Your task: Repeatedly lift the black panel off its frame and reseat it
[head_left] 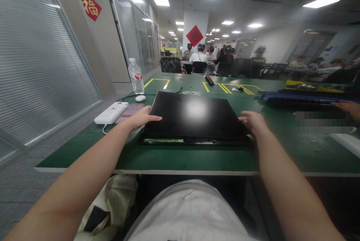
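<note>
The left hand (142,118) is lying flat, fingers straight, on the near left corner of the black panel (194,115), which is sitting tilted over its base (197,141) by the front edge of the table (197,158). The right hand (254,121) is curling at the panel's right corner (pinching or not, I cannot tell). Its near side is gaping, its far side resting down.

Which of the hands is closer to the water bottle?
Left. The left hand rests on the left edge of the black panel, on the same side as the bottle; the right hand is at the panel's right edge, farther off.
</note>
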`<state>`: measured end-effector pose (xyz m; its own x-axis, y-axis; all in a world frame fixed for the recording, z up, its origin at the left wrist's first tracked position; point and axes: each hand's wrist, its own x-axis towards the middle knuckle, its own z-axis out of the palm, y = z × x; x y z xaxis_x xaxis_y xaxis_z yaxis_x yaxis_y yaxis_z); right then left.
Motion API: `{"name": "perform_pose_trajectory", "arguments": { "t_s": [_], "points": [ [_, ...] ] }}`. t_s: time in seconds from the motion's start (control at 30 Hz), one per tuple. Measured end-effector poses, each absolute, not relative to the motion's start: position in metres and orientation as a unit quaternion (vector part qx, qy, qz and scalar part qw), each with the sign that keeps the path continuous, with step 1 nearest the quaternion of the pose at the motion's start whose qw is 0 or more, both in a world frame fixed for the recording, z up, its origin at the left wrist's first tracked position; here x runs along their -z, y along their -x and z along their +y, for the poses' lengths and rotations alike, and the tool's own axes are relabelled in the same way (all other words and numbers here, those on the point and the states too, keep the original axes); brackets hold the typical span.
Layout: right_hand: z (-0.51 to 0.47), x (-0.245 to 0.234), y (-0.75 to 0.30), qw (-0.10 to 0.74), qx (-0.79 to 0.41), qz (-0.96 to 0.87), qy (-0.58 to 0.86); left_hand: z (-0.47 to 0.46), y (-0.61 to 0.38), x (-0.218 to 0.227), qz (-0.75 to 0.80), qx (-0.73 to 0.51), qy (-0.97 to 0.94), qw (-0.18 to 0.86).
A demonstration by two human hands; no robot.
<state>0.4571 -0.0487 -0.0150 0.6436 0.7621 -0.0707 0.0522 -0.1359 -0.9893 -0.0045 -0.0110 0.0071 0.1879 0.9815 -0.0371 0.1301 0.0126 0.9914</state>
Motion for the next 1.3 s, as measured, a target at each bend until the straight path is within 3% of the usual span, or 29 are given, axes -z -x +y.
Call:
{"name": "perform_pose_trajectory", "arguments": {
  "t_s": [1.3],
  "points": [
    [-0.051, 0.020, -0.452, 0.539, -0.229, -0.395, 0.708, -0.005, 0.006, -0.009, 0.528, -0.381, -0.543, 0.530]
  ]
}}
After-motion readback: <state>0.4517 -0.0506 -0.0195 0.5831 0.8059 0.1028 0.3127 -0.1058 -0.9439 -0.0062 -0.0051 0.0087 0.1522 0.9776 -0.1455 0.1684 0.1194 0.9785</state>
